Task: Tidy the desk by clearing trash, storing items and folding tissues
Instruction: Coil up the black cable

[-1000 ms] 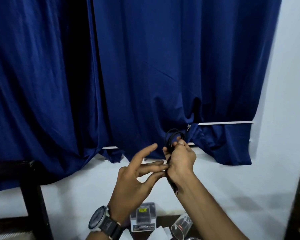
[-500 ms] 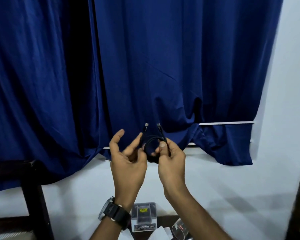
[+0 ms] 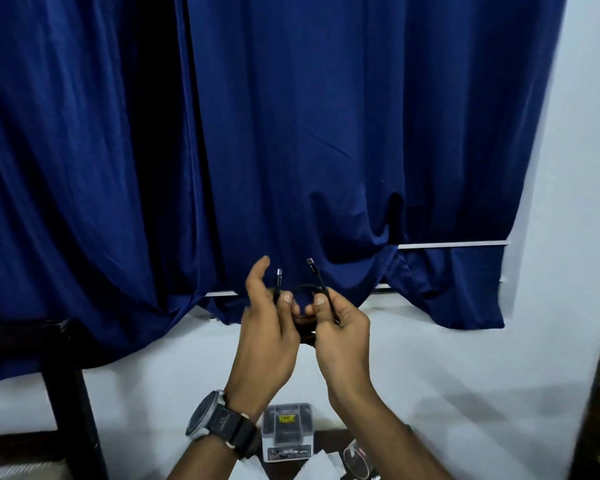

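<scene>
A black cable (image 3: 305, 292), wound into a small coil, is held up in front of the blue curtain. Its two metal-tipped ends stick upward. My left hand (image 3: 267, 327), with a black watch on the wrist, pinches the coil's left side with the thumb; its index finger is raised. My right hand (image 3: 340, 337) pinches the coil's right side between thumb and fingers. Part of the coil is hidden behind my fingers.
A clear box with a dark item inside (image 3: 287, 432) stands at the bottom centre on the desk. A clear glass (image 3: 355, 462) lies to its right, white tissue (image 3: 317, 465) between them. A dark wooden frame (image 3: 70, 403) stands at the left.
Both hands came together on the coiled cable; a second ago the right hand held it alone and the left was spread open. The coil now sits slightly lower with both ends up.
</scene>
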Action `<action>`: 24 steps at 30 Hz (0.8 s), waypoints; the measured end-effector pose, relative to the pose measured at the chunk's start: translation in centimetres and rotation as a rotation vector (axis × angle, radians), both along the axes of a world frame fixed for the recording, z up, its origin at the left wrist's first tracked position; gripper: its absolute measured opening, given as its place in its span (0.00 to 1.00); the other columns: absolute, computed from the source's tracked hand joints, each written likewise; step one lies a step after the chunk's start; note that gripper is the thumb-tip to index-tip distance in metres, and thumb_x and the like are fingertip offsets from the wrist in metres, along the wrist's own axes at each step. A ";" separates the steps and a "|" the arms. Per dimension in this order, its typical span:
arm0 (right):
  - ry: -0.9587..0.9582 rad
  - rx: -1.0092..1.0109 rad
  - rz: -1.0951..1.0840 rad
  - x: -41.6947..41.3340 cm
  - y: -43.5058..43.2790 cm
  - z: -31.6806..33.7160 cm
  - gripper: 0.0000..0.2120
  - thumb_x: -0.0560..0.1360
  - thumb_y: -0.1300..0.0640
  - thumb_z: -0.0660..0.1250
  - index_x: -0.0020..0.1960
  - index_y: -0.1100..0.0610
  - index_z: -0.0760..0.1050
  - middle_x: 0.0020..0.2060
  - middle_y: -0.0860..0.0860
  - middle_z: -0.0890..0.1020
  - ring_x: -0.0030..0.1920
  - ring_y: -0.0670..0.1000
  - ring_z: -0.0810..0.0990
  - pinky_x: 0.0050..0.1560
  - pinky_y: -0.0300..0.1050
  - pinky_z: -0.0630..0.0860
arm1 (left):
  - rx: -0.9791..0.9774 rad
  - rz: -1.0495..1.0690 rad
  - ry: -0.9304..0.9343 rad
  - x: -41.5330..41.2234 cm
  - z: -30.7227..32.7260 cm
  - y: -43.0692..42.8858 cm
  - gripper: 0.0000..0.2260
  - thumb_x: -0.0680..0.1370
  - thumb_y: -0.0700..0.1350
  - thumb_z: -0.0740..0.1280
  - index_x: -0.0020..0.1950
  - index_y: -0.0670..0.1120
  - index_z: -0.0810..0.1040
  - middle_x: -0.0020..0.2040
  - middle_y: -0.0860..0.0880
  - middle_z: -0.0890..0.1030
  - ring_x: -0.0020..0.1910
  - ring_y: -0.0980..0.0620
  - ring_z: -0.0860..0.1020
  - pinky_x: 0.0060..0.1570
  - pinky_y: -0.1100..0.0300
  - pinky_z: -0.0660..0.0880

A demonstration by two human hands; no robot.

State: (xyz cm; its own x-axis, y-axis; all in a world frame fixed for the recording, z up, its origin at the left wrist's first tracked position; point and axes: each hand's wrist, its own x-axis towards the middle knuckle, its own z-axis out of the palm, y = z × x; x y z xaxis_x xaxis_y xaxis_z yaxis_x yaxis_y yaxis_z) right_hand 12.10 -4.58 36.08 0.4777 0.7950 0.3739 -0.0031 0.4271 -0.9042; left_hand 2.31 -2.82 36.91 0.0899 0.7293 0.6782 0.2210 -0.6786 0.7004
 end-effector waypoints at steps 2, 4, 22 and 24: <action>0.002 -0.003 0.033 -0.2 -0.1 0.0 0.13 0.84 0.59 0.62 0.44 0.53 0.82 0.38 0.52 0.84 0.41 0.50 0.83 0.57 0.64 0.81 | -0.131 -0.075 -0.160 0.2 0.2 0.1 0.16 0.87 0.42 0.55 0.72 0.56 0.59 0.40 0.54 0.78 0.38 0.58 0.78 0.41 0.70 0.73; 0.046 0.005 0.106 -0.2 -0.4 0.2 0.12 0.84 0.61 0.63 0.46 0.55 0.83 0.38 0.53 0.84 0.43 0.50 0.83 0.60 0.60 0.81 | -0.347 -0.293 -0.468 0.4 0.7 0.4 0.10 0.87 0.41 0.55 0.67 0.51 0.64 0.35 0.52 0.76 0.32 0.55 0.73 0.43 0.64 0.73; 0.465 -0.161 0.407 3.4 -1.4 2.7 0.05 0.82 0.60 0.65 0.53 0.60 0.79 0.37 0.53 0.82 0.37 0.54 0.82 0.45 0.52 0.85 | -0.592 -0.600 -0.802 -1.3 2.6 0.8 0.06 0.86 0.41 0.58 0.50 0.50 0.66 0.28 0.53 0.62 0.19 0.59 0.59 0.25 0.61 0.75; 0.486 -0.142 0.428 3.9 -1.3 2.3 0.06 0.82 0.60 0.65 0.55 0.61 0.79 0.38 0.53 0.82 0.38 0.53 0.82 0.47 0.52 0.85 | -0.577 -0.603 -0.794 -1.3 2.8 0.9 0.05 0.86 0.42 0.59 0.51 0.49 0.66 0.28 0.53 0.63 0.19 0.58 0.60 0.26 0.61 0.75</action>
